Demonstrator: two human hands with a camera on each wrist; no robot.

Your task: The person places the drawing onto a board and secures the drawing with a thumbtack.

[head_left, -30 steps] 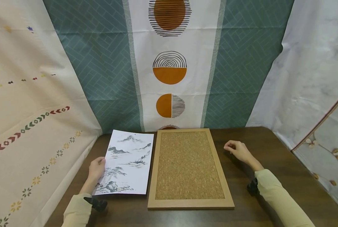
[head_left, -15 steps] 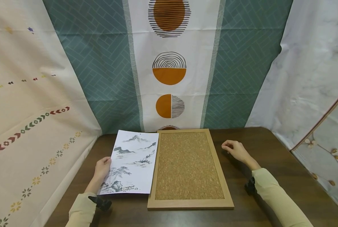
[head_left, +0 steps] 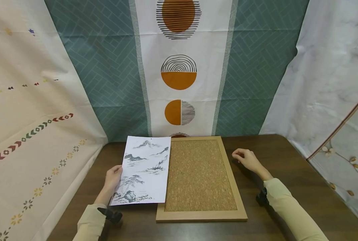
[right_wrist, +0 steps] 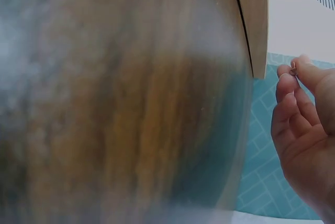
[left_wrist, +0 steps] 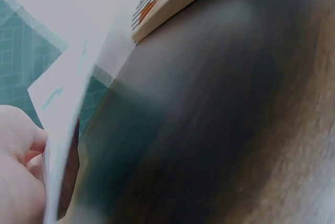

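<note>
My left hand pinches the left edge of a white paper sheet printed with an ink landscape of mountains and trees. The sheet's right part overlaps the left frame of a cork board. In the left wrist view the paper stands nearly edge-on, my thumb and fingers at its side. To the right of the board, my right hand is raised over the table. Its thumb and forefinger pinch a tiny metal thumbtack, mostly hidden between the fingertips.
The board's light wooden frame lies on a dark brown table. Patterned cloths hang behind and at both sides. A small dark dot shows at the sheet's top edge. Each wrist wears a black camera.
My left hand has carried the paper to the right, from beside the board to overlapping its left frame. My right hand has drifted slightly left, toward the board.
</note>
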